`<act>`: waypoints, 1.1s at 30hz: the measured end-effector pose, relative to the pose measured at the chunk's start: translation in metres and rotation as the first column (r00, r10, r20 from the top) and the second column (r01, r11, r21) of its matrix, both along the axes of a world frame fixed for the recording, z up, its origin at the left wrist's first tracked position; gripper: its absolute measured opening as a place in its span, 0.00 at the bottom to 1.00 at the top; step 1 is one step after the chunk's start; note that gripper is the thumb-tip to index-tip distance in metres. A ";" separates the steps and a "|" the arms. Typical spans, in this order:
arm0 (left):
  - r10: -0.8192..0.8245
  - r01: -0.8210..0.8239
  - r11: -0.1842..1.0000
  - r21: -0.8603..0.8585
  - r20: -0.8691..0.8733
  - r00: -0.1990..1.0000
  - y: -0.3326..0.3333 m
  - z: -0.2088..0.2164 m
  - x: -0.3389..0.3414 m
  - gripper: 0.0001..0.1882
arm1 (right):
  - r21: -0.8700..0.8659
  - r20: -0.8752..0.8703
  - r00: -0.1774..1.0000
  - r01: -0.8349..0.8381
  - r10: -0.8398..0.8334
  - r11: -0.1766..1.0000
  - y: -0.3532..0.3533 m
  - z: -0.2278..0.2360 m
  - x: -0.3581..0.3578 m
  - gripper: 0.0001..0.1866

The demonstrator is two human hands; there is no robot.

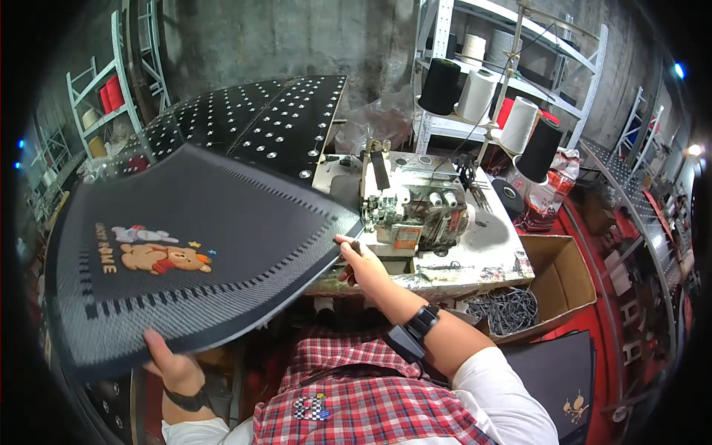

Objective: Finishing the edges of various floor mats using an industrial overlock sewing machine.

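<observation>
box: an open brown cardboard box is holding a tangle of thin dark-grey strips.
mat: a dark-grey mat with a paler ribbed border and a brown bear design is spanning both hands, its right corner lying just beside an off-white sewing machine.
left hand: is clamping the mat's near edge, thumb on top.
right hand: is gripping its right edge, well apart from the left.
hard to see: the mat is hiding the left fingers; motion is blurring its near-left corner.
</observation>
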State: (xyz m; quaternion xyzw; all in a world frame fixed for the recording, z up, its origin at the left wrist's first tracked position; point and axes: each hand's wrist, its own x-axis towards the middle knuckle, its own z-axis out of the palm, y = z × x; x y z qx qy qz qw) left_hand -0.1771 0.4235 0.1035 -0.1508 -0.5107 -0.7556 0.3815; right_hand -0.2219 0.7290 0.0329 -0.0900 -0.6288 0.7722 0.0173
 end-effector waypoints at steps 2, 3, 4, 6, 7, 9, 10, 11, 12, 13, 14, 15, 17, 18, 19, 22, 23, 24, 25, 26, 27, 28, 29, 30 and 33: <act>-0.089 0.091 0.991 -0.094 0.027 0.996 -0.004 -0.013 0.029 0.26 | -0.006 0.016 1.000 0.020 -0.020 1.000 -0.001 -0.003 -0.006 0.17; -0.085 0.080 0.984 -0.160 -0.025 0.996 0.003 -0.014 0.043 0.24 | -0.016 0.014 0.997 0.077 -0.076 0.997 -0.003 -0.009 -0.010 0.15; -0.099 0.075 0.966 -0.246 -0.083 0.992 0.012 -0.018 0.047 0.23 | -0.015 0.012 0.996 0.085 -0.085 0.996 0.003 -0.019 -0.016 0.15; -0.087 -0.003 0.920 -0.392 -0.211 0.974 0.023 -0.021 0.050 0.21 | -0.136 -0.108 0.988 0.095 -0.110 0.986 0.012 -0.030 -0.020 0.14; -0.068 -0.070 0.890 -0.452 -0.282 0.957 0.027 -0.022 0.051 0.20 | -0.154 -0.114 0.989 0.073 -0.091 0.985 0.016 -0.029 -0.018 0.16; -0.039 -0.203 0.826 -0.525 -0.413 0.910 0.030 -0.023 0.052 0.18 | -0.205 -0.049 0.996 0.066 -0.078 0.977 0.022 -0.027 -0.012 0.16; -0.020 -0.272 0.793 -0.545 -0.470 0.882 0.029 -0.022 0.051 0.17 | -0.256 0.015 0.998 0.065 -0.063 0.965 0.023 -0.026 -0.009 0.16; -0.023 -0.322 0.768 -0.554 -0.526 0.850 0.034 -0.019 0.046 0.17 | -0.295 -0.012 0.997 0.067 -0.074 0.953 0.033 -0.034 -0.009 0.17; 0.008 -0.402 0.729 -0.554 -0.580 0.814 0.031 -0.015 0.049 0.16 | -0.294 -0.016 0.999 0.045 -0.052 0.955 0.029 -0.031 -0.007 0.17; 0.038 -0.477 0.688 -0.547 -0.628 0.777 0.027 -0.009 0.052 0.15 | -0.276 -0.024 0.999 0.029 -0.037 0.961 0.024 -0.026 -0.005 0.17; 0.051 -0.522 0.665 -0.534 -0.665 0.745 0.026 -0.007 0.047 0.15 | -0.252 -0.027 0.998 0.043 -0.052 0.967 0.025 -0.025 -0.002 0.17; 0.067 -0.567 0.641 -0.517 -0.698 0.713 0.024 -0.003 0.040 0.14 | -0.247 -0.026 0.998 0.048 -0.057 0.968 0.025 -0.027 -0.001 0.17; 0.121 -0.678 0.556 -0.481 -0.760 0.638 0.013 0.011 0.042 0.14 | -0.233 -0.109 0.988 0.080 -0.108 0.969 0.018 -0.030 0.000 0.15; 0.133 -0.705 0.526 -0.476 -0.773 0.621 0.008 0.018 0.036 0.13 | -0.231 -0.111 0.987 0.090 -0.118 0.969 0.022 -0.038 0.000 0.15; 0.139 -0.723 0.495 -0.481 -0.778 0.613 0.005 0.023 0.032 0.13 | -0.205 -0.114 0.981 0.129 -0.154 0.970 0.026 -0.047 0.000 0.14; 0.245 -0.748 0.234 -0.621 -0.707 0.663 -0.030 0.046 0.046 0.10 | -0.145 -0.092 0.977 0.177 -0.191 0.974 0.024 -0.055 0.002 0.09; 0.245 -0.749 0.233 -0.621 -0.708 0.663 -0.046 0.053 0.049 0.10 | -0.116 -0.099 0.974 0.194 -0.206 0.974 0.023 -0.056 0.004 0.09; 0.369 -0.733 0.199 -0.651 -0.643 0.671 -0.063 0.061 0.053 0.11 | -0.089 -0.107 0.970 0.208 -0.217 0.974 0.021 -0.055 0.007 0.08; 0.489 -0.712 0.169 -0.681 -0.569 0.661 -0.085 0.069 0.056 0.13 | -0.081 -0.125 0.966 0.216 -0.225 0.973 0.020 -0.053 0.008 0.08; 0.581 -0.699 0.092 -0.709 -0.532 0.616 -0.121 0.070 0.060 0.13 | -0.087 -0.126 0.967 0.211 -0.221 0.974 0.020 -0.053 0.009 0.08; 0.695 -0.669 0.193 -0.718 -0.381 0.609 -0.157 0.067 0.061 0.13 | -0.090 -0.144 0.965 0.207 -0.218 0.974 0.020 -0.053 0.009 0.08; 0.769 -0.592 0.171 -0.788 -0.268 0.580 -0.199 0.066 0.068 0.13 | -0.101 -0.160 0.965 0.192 -0.206 0.976 0.019 -0.053 0.010 0.08; 0.832 -0.505 0.171 -0.846 -0.151 0.535 -0.244 0.057 0.072 0.15 | -0.073 -0.161 0.968 0.183 -0.193 0.980 0.019 -0.052 0.011 0.07; 0.893 -0.427 0.135 -0.894 -0.077 0.443 -0.280 0.039 0.070 0.16 | -0.067 -0.163 0.967 0.186 -0.195 0.980 0.018 -0.053 0.011 0.07; 0.998 -0.280 0.041 -0.959 0.026 0.057 -0.366 -0.040 0.092 0.24 | -0.171 -0.157 0.965 0.183 -0.210 0.968 0.016 -0.061 0.012 0.06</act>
